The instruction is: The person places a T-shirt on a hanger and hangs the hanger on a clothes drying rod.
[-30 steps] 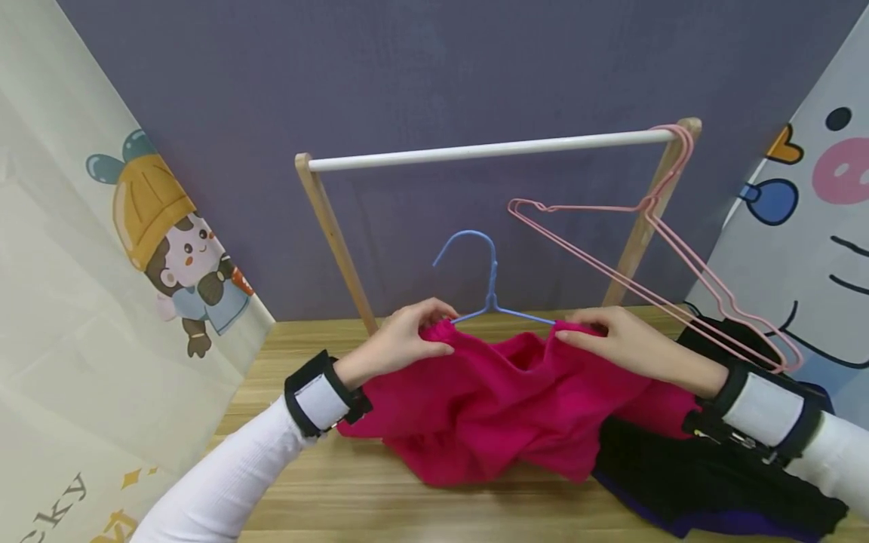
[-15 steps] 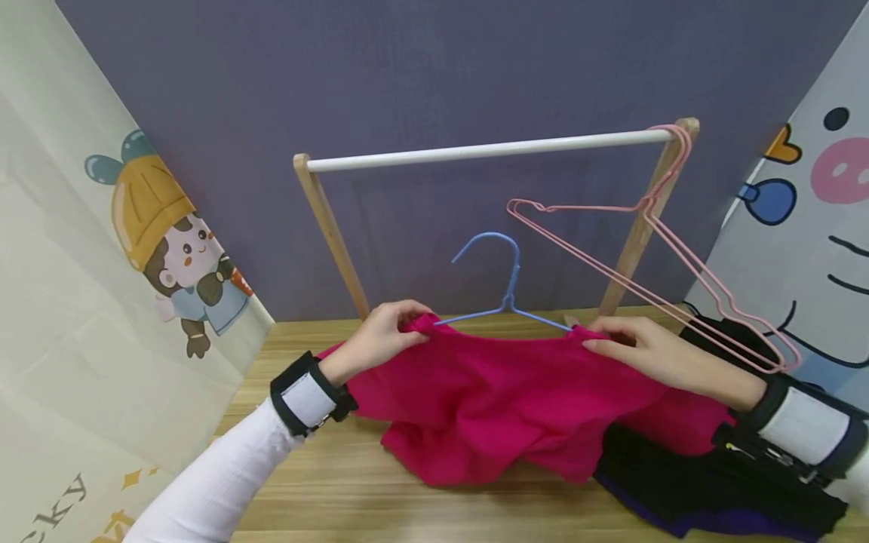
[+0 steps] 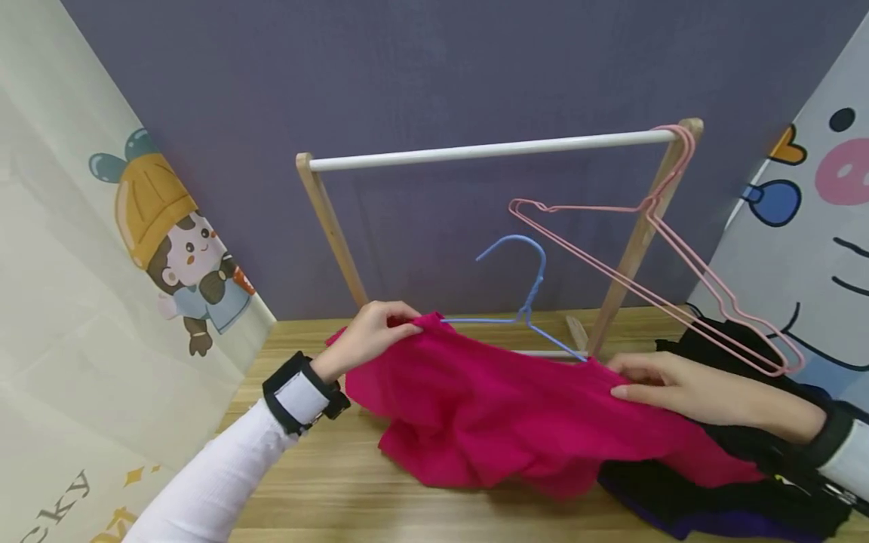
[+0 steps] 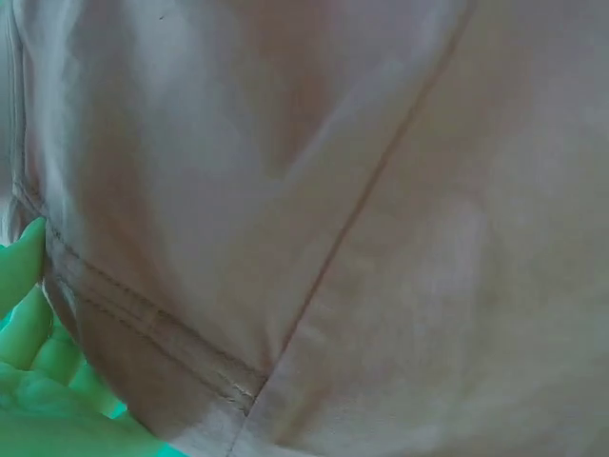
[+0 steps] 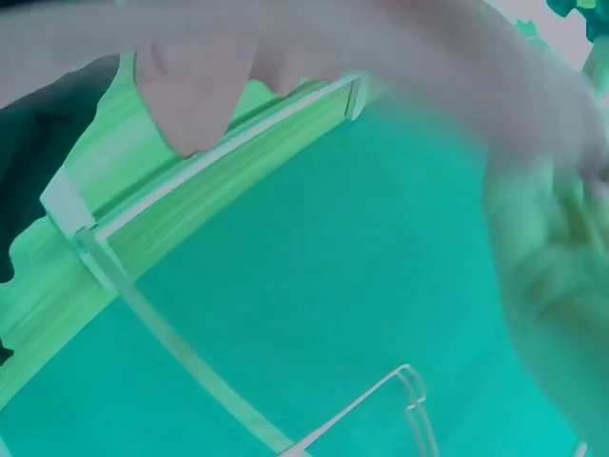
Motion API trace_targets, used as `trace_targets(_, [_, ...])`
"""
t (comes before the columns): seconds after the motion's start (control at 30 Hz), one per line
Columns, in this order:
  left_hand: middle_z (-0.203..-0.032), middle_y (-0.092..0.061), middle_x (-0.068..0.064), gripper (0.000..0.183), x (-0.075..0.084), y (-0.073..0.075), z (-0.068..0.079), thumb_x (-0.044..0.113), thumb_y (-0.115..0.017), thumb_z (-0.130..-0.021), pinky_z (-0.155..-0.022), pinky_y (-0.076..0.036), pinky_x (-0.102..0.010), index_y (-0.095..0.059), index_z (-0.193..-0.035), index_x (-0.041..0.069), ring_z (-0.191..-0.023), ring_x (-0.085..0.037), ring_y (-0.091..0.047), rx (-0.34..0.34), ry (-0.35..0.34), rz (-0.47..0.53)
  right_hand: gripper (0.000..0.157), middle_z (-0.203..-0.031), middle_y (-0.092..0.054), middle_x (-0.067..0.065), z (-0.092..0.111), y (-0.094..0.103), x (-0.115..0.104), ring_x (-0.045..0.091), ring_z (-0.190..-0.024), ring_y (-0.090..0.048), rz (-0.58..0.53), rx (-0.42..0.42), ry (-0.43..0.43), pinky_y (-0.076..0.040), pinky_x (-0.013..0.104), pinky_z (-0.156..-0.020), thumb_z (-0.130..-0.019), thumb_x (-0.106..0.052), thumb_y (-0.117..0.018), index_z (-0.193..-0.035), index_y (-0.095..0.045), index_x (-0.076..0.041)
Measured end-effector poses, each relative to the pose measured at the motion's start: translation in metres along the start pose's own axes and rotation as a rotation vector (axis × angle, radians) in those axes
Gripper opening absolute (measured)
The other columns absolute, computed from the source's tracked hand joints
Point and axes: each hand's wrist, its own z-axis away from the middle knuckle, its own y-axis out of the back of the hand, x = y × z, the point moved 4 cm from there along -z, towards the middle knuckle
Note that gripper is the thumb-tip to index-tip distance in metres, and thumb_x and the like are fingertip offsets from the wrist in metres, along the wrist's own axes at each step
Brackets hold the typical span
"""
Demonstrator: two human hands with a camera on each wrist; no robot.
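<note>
A bright pink shirt [image 3: 502,407] is stretched between my two hands above the wooden table. My left hand [image 3: 366,335] pinches its upper edge near one end of the neckline. Farther right, my right hand [image 3: 706,388] pinches the other side of that edge, lower than the left. Out of the neckline rises a blue wire hanger [image 3: 541,271], its hook pointing left; its lower part is hidden in the cloth. The shirt's seam and stitched hem fill the left wrist view. Cloth crosses the top of the right wrist view, blurred and off-colour.
Behind the shirt stands a wooden rack with a white rail [image 3: 489,153]. Pink hangers [image 3: 591,260] hang at its right end and jut toward my right arm. Black and purple clothing [image 3: 652,494] lies on the table [image 3: 305,483] under the right arm.
My right hand has moved right and down, and my left slightly left, drawing the neckline taut. The blue hanger has shifted right and tilted, its right arm lower.
</note>
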Motion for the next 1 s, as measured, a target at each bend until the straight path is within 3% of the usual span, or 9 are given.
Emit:
trace_targets(0.13, [-0.086, -0.064, -0.003, 0.012, 0.003, -0.003, -0.003, 0.012, -0.063, -0.080, -0.067, -0.049, -0.035, -0.065, -0.092, 0.012, -0.075, -0.011, -0.055, -0.013, -0.013, 0.010, 0.020, -0.071, -0.058, 0.008, 0.005, -0.013, -0.009, 0.012, -0.063, -0.055, -0.292, -0.218, -0.023, -0.053, 0.033, -0.053, -0.091, 0.000, -0.039, -0.107, -0.048, -0.008])
trace_targets(0.27, [-0.085, -0.064, -0.003, 0.012, 0.006, -0.004, -0.008, 0.012, -0.063, -0.079, -0.069, -0.049, -0.037, -0.065, -0.091, 0.011, -0.076, -0.012, -0.054, -0.002, -0.036, -0.025, 0.024, -0.090, -0.064, 0.014, 0.005, -0.029, -0.023, 0.022, -0.082, -0.060, -0.523, -0.369, -0.053, -0.054, 0.041, -0.063, -0.092, 0.003, -0.035, -0.113, -0.043, -0.003])
trace_targets(0.37, [-0.085, -0.065, -0.005, 0.012, 0.007, -0.005, -0.012, 0.010, -0.063, -0.079, -0.086, -0.043, -0.042, -0.065, -0.091, 0.009, -0.078, -0.014, -0.055, 0.014, -0.064, -0.061, 0.024, -0.098, -0.063, 0.014, 0.003, -0.040, -0.032, 0.025, -0.088, -0.059, -0.613, -0.428, -0.084, -0.053, 0.043, -0.066, -0.092, 0.002, -0.036, -0.115, -0.041, -0.002])
trace_targets(0.5, [-0.089, -0.065, -0.010, 0.014, 0.006, -0.005, -0.017, 0.006, -0.064, -0.077, -0.102, -0.026, -0.047, -0.065, -0.092, 0.005, -0.086, -0.019, -0.057, 0.043, -0.086, -0.059, 0.025, -0.097, -0.063, 0.014, -0.002, -0.048, -0.041, 0.025, -0.089, -0.058, -0.650, -0.431, -0.096, -0.051, 0.045, -0.065, -0.091, 0.001, -0.039, -0.115, -0.040, -0.001])
trace_targets(0.63, [-0.098, -0.064, -0.014, 0.016, 0.001, -0.006, -0.021, 0.006, -0.064, -0.078, -0.102, -0.026, -0.046, -0.065, -0.093, 0.005, -0.097, -0.022, -0.055, 0.054, -0.067, -0.032, 0.025, -0.094, -0.064, 0.018, -0.009, -0.054, -0.045, 0.026, -0.086, -0.059, -0.653, -0.420, -0.090, -0.049, 0.048, -0.063, -0.089, 0.000, -0.044, -0.114, -0.041, 0.000])
trace_targets(0.77, [-0.106, -0.062, -0.015, 0.014, -0.006, -0.010, -0.027, 0.009, -0.063, -0.079, -0.095, -0.037, -0.044, -0.065, -0.093, 0.007, -0.106, -0.022, -0.051, 0.051, -0.033, -0.005, 0.025, -0.092, -0.063, 0.023, -0.016, -0.062, -0.049, 0.025, -0.083, -0.060, -0.671, -0.424, -0.091, -0.048, 0.049, -0.062, -0.088, -0.001, -0.047, -0.113, -0.042, 0.000])
trace_targets(0.87, [-0.106, -0.063, -0.014, 0.015, -0.008, -0.010, -0.031, 0.010, -0.064, -0.078, -0.090, -0.043, -0.042, -0.066, -0.093, 0.008, -0.110, -0.022, -0.048, 0.089, -0.036, 0.007, 0.024, -0.090, -0.063, 0.024, -0.022, -0.067, -0.051, 0.024, -0.080, -0.061, -0.684, -0.409, -0.063, -0.048, 0.050, -0.062, -0.087, 0.000, -0.048, -0.111, -0.042, 0.001])
trace_targets(1.0, [-0.112, -0.060, -0.014, 0.022, -0.010, -0.006, -0.034, 0.010, -0.064, -0.078, -0.096, -0.036, -0.042, -0.064, -0.100, 0.008, -0.117, -0.020, -0.042, 0.183, -0.052, -0.005, 0.016, -0.085, -0.064, 0.020, -0.033, -0.070, -0.055, 0.022, -0.073, -0.062, -0.645, -0.349, -0.027, -0.052, 0.045, -0.061, -0.087, -0.002, -0.050, -0.100, -0.041, 0.001])
